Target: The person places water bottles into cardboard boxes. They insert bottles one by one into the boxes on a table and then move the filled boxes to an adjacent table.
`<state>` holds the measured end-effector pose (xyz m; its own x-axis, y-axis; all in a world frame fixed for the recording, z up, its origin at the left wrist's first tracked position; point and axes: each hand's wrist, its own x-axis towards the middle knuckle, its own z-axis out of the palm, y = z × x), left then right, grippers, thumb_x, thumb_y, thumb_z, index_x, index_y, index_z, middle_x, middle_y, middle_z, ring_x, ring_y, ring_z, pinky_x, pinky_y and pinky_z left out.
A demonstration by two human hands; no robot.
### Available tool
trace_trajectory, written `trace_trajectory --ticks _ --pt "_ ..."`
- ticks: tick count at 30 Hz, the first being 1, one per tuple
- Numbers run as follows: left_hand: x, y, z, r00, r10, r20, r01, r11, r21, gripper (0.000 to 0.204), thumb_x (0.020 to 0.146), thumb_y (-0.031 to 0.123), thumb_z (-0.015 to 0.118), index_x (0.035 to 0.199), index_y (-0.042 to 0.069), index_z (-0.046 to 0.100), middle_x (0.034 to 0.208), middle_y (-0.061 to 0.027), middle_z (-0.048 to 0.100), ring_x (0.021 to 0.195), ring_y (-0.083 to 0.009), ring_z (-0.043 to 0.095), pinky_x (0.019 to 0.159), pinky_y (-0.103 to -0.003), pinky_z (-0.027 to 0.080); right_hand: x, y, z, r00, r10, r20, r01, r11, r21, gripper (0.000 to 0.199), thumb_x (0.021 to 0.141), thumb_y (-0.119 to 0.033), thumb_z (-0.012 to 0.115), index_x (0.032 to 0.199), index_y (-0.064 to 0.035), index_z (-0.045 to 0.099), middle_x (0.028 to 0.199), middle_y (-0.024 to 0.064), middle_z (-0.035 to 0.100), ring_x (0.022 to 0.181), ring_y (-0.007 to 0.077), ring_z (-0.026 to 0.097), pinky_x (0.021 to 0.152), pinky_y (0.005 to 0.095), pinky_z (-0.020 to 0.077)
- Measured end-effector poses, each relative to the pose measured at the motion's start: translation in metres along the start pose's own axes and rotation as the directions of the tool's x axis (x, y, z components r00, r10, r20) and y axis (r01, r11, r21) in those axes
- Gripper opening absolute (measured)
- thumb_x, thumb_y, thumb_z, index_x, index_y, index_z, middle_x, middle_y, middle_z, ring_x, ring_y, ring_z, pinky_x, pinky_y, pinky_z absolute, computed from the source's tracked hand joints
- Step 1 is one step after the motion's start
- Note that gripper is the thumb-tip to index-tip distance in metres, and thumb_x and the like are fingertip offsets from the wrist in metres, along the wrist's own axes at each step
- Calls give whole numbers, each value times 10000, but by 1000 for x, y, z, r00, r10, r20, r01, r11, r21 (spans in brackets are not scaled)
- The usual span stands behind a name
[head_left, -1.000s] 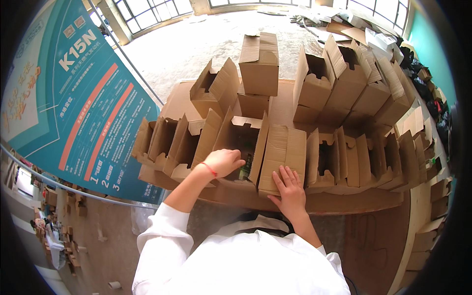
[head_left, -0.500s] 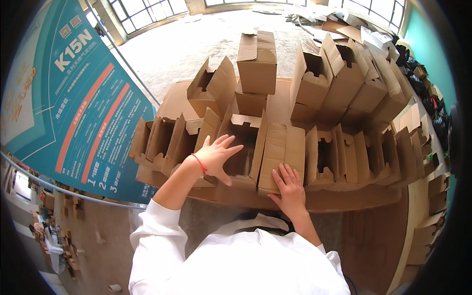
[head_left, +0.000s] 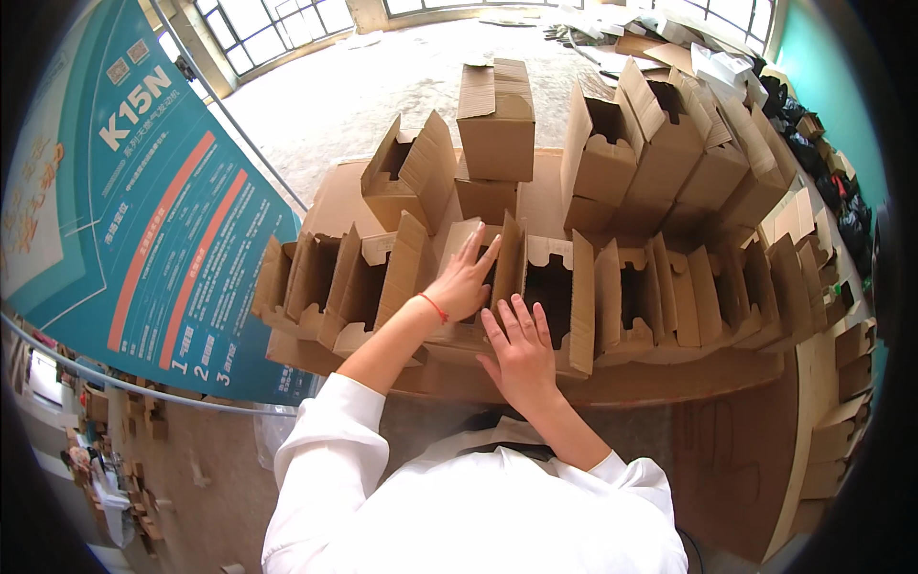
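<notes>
Since the earlier frames the left hand (head_left: 462,283) has lifted off the front of the row and now reaches forward with fingers spread, pressing against an upright flap of the open carton (head_left: 497,277) in the middle of the front row. Its grip is apart, flat on the cardboard and closed on nothing. A thin red band circles that wrist. The right hand (head_left: 521,349) has kept its place, palm down on the near side of the same carton, fingers splayed, grip likewise apart; judged from its position, it steadies the carton while the other hand pushes the flap.

That carton sits at the near edge of the table (head_left: 669,378), with similar open brown cartons packed tight on either side, flaps standing up so each one props its neighbour. Behind them a second row of taller cartons (head_left: 660,143) leans toward the right, and one closed carton (head_left: 497,115) stands upright on top of another at centre rear.

On the left, a large teal banner (head_left: 143,210) slopes away, bearing an orange-red stripe and white lettering. At far right, flattened cardboard (head_left: 822,220) lies stacked beside a teal wall.
</notes>
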<state>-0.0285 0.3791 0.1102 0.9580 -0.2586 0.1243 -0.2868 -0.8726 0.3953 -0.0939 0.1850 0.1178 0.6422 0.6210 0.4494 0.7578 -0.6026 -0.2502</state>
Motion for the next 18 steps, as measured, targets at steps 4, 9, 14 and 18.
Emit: trace_trajectory --ticks 4,9,14,18 --pt "-8 10 23 982 -79 171 62 993 104 716 872 128 534 1504 106 197 1547 -244 76 1424 -438 126 1116 -603 178 -1 -1 2 993 92 -68 -89 995 44 568 726 -225 764 1234 -59 572 1314 158 525 1296 310 422 1111 461 296" --pt "-15 -2 33 997 -76 -35 71 989 -127 615 885 101 524 1458 73 302 1523 -272 146 1409 -436 176 1128 -559 186 -2 14 1 986 145 -84 -150 987 -52 403 745 -203 746 1090 -34 622 1282 127 561 1279 312 441 1087 448 331" --pt "-17 -19 16 915 -315 -250 208 902 -377 623 915 159 554 1452 0 282 1501 -280 224 1403 -405 221 1146 -373 228 -19 39 26 973 222 -62 -221 975 23 248 788 -126 688 1007 -26 626 1225 110 606 1215 286 507 1088 456 319" --pt "-35 -49 37 872 -488 -14 300 557 -775 713 939 290 597 1477 -4 235 1419 -191 431 1338 -241 386 1089 -329 310 -16 59 42 970 234 -73 -230 972 55 203 833 -126 641 1005 -20 615 1188 132 625 1159 289 545 1075 474 313"
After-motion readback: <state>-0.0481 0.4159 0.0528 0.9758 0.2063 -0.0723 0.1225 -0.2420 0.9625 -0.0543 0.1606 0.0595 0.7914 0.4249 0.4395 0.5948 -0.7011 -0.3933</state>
